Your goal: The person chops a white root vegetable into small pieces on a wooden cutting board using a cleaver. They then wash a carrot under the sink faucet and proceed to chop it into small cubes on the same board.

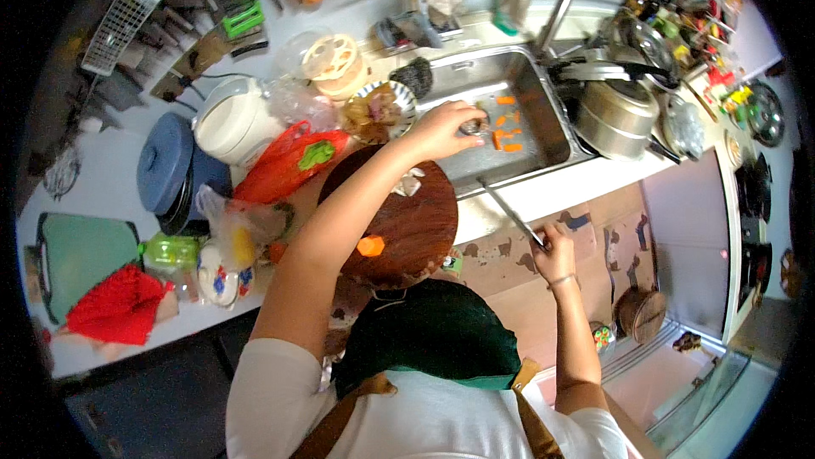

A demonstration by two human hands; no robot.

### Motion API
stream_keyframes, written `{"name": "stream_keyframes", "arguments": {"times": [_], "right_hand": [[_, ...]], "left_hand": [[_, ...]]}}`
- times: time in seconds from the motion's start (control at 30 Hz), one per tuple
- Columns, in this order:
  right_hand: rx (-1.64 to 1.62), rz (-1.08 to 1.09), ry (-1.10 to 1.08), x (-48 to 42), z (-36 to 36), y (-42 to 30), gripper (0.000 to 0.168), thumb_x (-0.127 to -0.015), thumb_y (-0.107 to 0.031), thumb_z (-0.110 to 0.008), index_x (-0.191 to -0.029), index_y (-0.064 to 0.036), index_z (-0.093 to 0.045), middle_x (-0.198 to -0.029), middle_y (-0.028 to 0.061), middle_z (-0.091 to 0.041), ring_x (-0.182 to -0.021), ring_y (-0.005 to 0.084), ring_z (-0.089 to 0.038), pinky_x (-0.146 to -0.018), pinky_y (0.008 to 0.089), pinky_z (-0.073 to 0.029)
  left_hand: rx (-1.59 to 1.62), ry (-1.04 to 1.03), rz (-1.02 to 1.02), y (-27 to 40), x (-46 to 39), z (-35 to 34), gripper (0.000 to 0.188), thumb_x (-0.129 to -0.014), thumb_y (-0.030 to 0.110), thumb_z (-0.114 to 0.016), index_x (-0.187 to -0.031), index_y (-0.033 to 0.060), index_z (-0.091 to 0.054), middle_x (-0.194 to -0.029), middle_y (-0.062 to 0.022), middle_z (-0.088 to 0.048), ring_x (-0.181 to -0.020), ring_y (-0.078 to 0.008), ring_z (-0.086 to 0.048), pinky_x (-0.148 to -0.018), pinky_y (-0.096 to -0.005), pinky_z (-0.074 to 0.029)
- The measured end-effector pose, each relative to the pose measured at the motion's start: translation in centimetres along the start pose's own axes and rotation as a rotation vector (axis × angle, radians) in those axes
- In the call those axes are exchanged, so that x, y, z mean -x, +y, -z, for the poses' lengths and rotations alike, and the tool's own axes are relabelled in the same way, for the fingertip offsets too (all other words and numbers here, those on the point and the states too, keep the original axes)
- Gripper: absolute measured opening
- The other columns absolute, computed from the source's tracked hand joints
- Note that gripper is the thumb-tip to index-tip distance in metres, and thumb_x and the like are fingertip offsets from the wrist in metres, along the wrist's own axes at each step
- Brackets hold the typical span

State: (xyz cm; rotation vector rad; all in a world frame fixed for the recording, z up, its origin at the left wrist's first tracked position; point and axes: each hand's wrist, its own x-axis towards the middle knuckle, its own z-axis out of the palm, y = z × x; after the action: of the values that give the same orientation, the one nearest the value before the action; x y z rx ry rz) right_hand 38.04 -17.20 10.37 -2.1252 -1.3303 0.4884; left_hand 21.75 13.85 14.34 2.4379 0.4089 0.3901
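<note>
Over the left part of the steel sink (pixel 541 134), my left hand (pixel 449 131) grips a small dark, roundish item (pixel 474 124) that I cannot identify. My right hand (pixel 552 249) is closed on the handle of a knife (pixel 512 214), its blade reaching up-left to the sink's front edge. Several orange pieces (pixel 506 147), which look like carrot, lie on the sink floor. Below my left forearm is a round wooden chopping board (pixel 407 236); it bears an orange chunk (pixel 370 245) and some whitish pieces (pixel 409 182).
Left of the board lie a red plastic bag (pixel 274 169) and a striped bowl (pixel 404 99) with brownish food. A blue lidded pot (pixel 167 163) and a white tub (pixel 232 118) stand farther left. A pressure cooker (pixel 614 118) is right of the sink. A black scrubber (pixel 414 75) sits at the sink's corner.
</note>
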Motion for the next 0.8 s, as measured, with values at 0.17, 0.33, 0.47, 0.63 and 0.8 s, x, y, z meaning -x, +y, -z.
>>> {"name": "stream_keyframes", "arguments": {"times": [0.17, 0.33, 0.47, 0.63, 0.8], "right_hand": [[-0.560, -0.424, -0.382, 3.9, -1.8, 0.6, 0.025, -0.090, -0.021, -0.068, -0.078, -0.001, -0.060, -0.052, -0.0014, -0.047, -0.047, 0.0078, -0.041, -0.044, 0.0284, -0.036], [-0.250, 0.074, -0.508, 2.6, -5.2, -3.1, 0.023, -0.090, -0.020, -0.067, -0.082, 0.001, -0.063, -0.064, 0.0184, -0.056, -0.054, 0.0244, -0.054, -0.053, 0.0355, -0.044], [-0.204, 0.210, -0.400, 1.2, -7.4, -8.1, 0.018, -0.088, -0.017, -0.066, -0.085, 0.001, -0.064, -0.072, 0.0235, -0.060, -0.064, 0.0387, -0.060, -0.058, 0.0423, -0.047], [0.052, 0.321, -0.374, 1.0, -9.8, -9.7, 0.015, -0.088, -0.015, -0.061, -0.094, -0.001, -0.063, -0.083, 0.0233, -0.062, -0.074, 0.0431, -0.062, -0.063, 0.0487, -0.050], [0.354, 0.288, -0.482, 1.4, -10.5, -11.1, 0.033, -0.083, -0.009, -0.060, -0.114, -0.005, -0.049, -0.084, 0.0230, -0.064, -0.076, 0.0418, -0.064, -0.066, 0.0491, -0.052]], "left_hand": [[-0.116, -0.107, 0.524, 4.0, 16.3, 5.5, 0.042, -0.073, 0.037, -0.080, -0.102, 0.0104, -0.064, -0.097, -0.0116, -0.059, -0.087, -0.0254, -0.064, -0.074, -0.0377, -0.051], [-0.019, 0.069, 0.630, 3.4, 27.4, -2.7, 0.046, -0.069, 0.033, -0.083, -0.104, 0.0095, -0.065, -0.095, -0.0111, -0.057, -0.085, -0.0324, -0.063, -0.074, -0.0390, -0.051], [0.715, 0.313, 0.830, -1.0, 29.1, -5.3, 0.036, -0.077, 0.014, -0.080, -0.105, 0.0010, -0.063, -0.099, -0.0085, -0.068, -0.081, -0.0128, -0.065, -0.058, -0.0256, -0.055], [0.463, 0.487, 0.734, -2.1, 29.0, -4.2, 0.033, -0.077, 0.009, -0.079, -0.105, 0.0027, -0.064, -0.101, -0.0076, -0.061, -0.069, -0.0110, -0.060, -0.054, -0.0246, -0.052], [0.207, 0.771, 0.411, -0.9, 29.5, -5.6, 0.026, -0.073, 0.003, -0.078, -0.097, 0.0032, -0.067, -0.100, -0.0089, -0.057, -0.077, -0.0188, -0.060, -0.063, -0.0281, -0.051]]}}
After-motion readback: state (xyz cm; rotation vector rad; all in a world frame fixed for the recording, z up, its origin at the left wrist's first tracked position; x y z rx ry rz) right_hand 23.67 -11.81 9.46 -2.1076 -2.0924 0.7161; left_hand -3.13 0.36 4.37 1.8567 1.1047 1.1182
